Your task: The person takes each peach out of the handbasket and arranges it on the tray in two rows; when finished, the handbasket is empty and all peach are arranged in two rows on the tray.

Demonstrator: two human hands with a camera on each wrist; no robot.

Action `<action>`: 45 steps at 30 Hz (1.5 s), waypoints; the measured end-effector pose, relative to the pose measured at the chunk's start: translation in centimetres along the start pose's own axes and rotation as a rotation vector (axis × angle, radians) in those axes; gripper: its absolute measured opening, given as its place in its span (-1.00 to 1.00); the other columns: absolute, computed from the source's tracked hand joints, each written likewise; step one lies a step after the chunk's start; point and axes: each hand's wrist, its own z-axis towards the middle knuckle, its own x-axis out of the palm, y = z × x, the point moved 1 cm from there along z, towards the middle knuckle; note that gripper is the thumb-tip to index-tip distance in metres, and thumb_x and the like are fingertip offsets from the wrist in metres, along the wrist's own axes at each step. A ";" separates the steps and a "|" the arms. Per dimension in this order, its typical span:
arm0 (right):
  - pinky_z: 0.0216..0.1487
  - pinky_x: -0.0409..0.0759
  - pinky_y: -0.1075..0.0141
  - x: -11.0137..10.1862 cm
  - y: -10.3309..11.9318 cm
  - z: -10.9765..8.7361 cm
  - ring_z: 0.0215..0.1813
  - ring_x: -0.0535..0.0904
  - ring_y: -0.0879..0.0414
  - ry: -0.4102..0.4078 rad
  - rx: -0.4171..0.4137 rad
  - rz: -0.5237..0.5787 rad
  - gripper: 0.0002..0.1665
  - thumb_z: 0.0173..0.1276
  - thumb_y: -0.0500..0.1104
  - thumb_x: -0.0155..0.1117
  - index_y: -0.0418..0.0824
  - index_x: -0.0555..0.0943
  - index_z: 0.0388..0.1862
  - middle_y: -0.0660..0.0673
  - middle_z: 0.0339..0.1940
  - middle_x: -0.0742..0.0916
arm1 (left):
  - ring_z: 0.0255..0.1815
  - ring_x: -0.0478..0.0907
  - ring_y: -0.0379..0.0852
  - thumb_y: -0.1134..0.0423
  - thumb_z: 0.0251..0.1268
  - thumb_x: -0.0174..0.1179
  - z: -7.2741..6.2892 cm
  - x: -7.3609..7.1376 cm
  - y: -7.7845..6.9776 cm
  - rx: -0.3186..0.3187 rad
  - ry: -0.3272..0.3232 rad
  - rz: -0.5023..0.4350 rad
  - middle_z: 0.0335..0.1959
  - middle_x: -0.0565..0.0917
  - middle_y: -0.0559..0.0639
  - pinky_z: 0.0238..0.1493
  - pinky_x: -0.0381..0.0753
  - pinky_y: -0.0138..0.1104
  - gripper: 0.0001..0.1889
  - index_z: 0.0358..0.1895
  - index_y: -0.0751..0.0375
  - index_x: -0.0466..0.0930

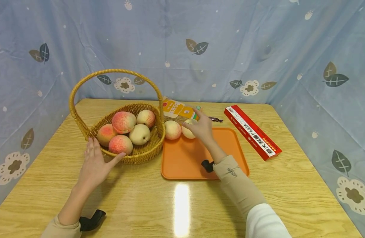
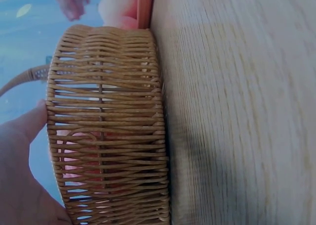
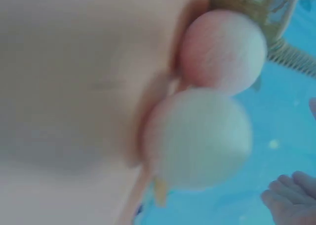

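Observation:
A wicker basket [image 1: 146, 153] with a tall arched handle holds several peaches [image 1: 123, 122], some red-tinged and some pale. My left hand [image 1: 94, 165] rests on its near left rim, thumb spread apart from the straight fingers. In the left wrist view, the thumb [image 2: 34, 120] touches the woven rim. Just right of the basket, a pale peach with a pink side [image 1: 172, 130] sits at the far edge of the orange tray [image 1: 185, 162]. Beside it is a paler peach [image 3: 200, 138], with my right hand [image 1: 201, 127] above and partly covering it in the head view; the right wrist view shows the fingers apart from it.
Behind the tray lies an orange-and-clear food packet [image 1: 177, 109], with a small dark wrapped item [image 1: 215, 119] next to it. A red pasta box [image 1: 252, 132] lies slantwise on the right of the wooden table [image 1: 134, 205]. A blue patterned curtain [image 1: 224, 43] surrounds the table's back and sides.

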 end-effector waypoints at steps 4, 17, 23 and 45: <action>0.28 0.44 0.01 0.6 2.1 -0.9 0.34 0.42 -0.15 -0.036 -0.187 0.083 -0.26 0.16 -0.22 0.49 -0.33 0.47 0.33 -0.26 0.30 0.55 | 0.47 -0.51 0.42 -0.37 0.31 -0.01 0.0 -0.1 0.0 0.000 0.002 -0.003 0.46 -0.52 0.47 0.42 -0.33 0.23 0.21 0.43 0.60 -0.51; 0.30 0.44 0.13 5.9 6.1 -2.4 0.34 0.43 -0.09 0.269 -0.366 -0.065 -0.26 0.20 -0.12 0.48 -0.30 0.47 0.33 -0.22 0.29 0.57 | 0.47 -0.50 0.42 -0.38 0.31 -0.02 0.0 -0.1 0.0 0.003 0.005 0.005 0.46 -0.51 0.49 0.43 -0.33 0.21 0.21 0.43 0.61 -0.50; 0.06 0.55 0.24 8.4 7.8 -1.3 0.01 0.62 0.01 0.379 -0.323 -0.099 -0.21 0.21 -0.06 0.47 -0.24 0.42 0.39 -0.19 0.26 0.59 | 0.47 -0.49 0.44 -0.37 0.31 -0.02 0.1 -0.2 0.0 0.002 -0.002 0.005 0.45 -0.49 0.51 0.42 -0.31 0.23 0.21 0.43 0.63 -0.48; 0.17 0.48 0.44 12.1 12.7 2.9 0.53 0.12 0.01 0.699 -0.814 -0.652 -0.13 0.34 -0.61 -0.02 -0.09 0.17 0.56 -0.09 0.58 0.17 | 0.47 -0.48 0.45 -0.39 0.30 -0.01 -0.1 -0.2 -0.1 -0.013 0.015 0.004 0.46 -0.48 0.52 0.41 -0.31 0.24 0.22 0.43 0.62 -0.50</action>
